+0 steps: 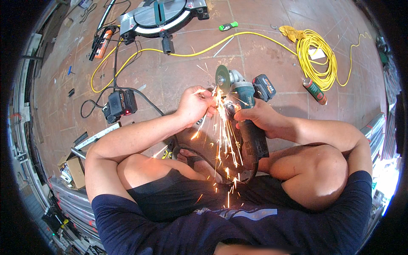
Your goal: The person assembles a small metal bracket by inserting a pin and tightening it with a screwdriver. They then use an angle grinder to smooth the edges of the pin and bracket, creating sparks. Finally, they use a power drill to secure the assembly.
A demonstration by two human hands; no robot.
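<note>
Above the tiled floor [170, 72], before the seated person's lap: the angle grinder [245, 95], disc end pointing away from the body, tail toward the lap.
Right hand [264, 117]: closed around the grinder's housing, thumb over its left side; this grip probably steadies both the weight and the disc's angle.
Left hand [195, 104]: fingers curled and pinched close together just beside the disc, seemingly on a small piece lost in the glare; likely held so that it meets the disc's edge.
Elbows: spread wide, outside the bent knees, perhaps to brace the arms.
Sparks [224, 140]: stream from beside the left fingertips toward the dark shorts [161, 193], which suggests a spinning disc.
Grinder's look: teal front housing, silver gear head, black rear body; whether a guard is fitted, I cannot tell.
Disc [224, 75]: thin, round, greenish, with a pale metal hub.
Farther out: yellow coil [302, 57] and spray can [315, 91] to the right, mitre saw [159, 18] ahead, all apart from the sparks, presumably leaving working room.
</note>
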